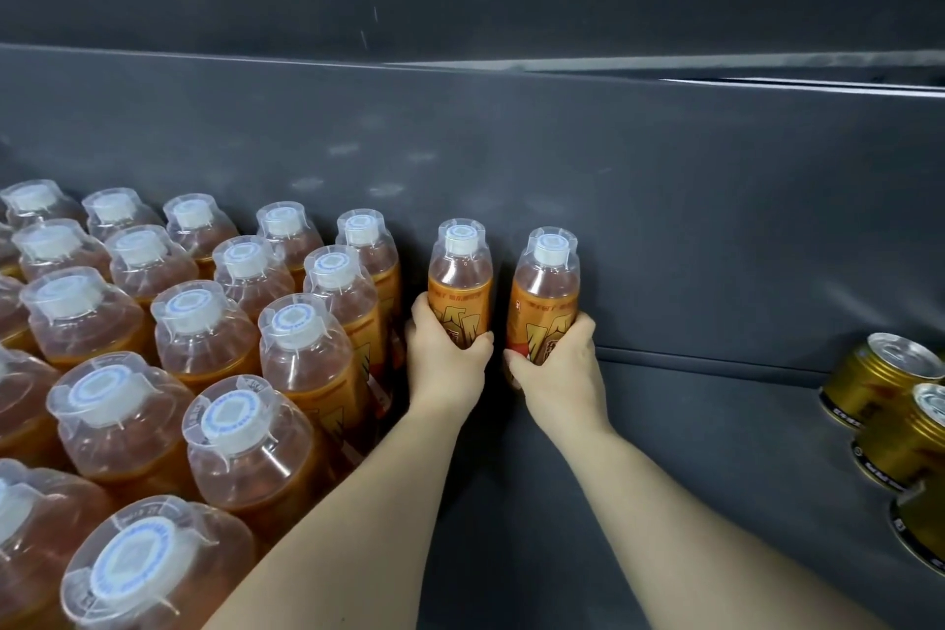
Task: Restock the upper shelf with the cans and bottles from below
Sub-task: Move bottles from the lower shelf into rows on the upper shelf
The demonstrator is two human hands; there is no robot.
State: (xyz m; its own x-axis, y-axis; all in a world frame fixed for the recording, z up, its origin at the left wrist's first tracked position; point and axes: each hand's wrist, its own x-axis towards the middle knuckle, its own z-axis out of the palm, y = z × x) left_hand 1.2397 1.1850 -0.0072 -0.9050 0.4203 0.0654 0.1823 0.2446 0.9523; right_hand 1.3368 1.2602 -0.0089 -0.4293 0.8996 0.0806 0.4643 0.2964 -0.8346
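Each of my hands grips one orange-labelled drink bottle with a white cap under a clear cover. My left hand (447, 358) wraps the lower body of the left bottle (460, 271). My right hand (560, 363) holds the right bottle (546, 287). Both bottles stand upright near the back wall of the dark grey shelf (716, 425), the left one just right of the packed bottle block (204, 348). Their bases are hidden behind my hands.
Several rows of the same bottles fill the shelf's left side. Gold cans (879, 379) stand in a line at the right edge. Bare shelf floor lies between my arms and the cans. The grey back wall (665, 194) rises behind everything.
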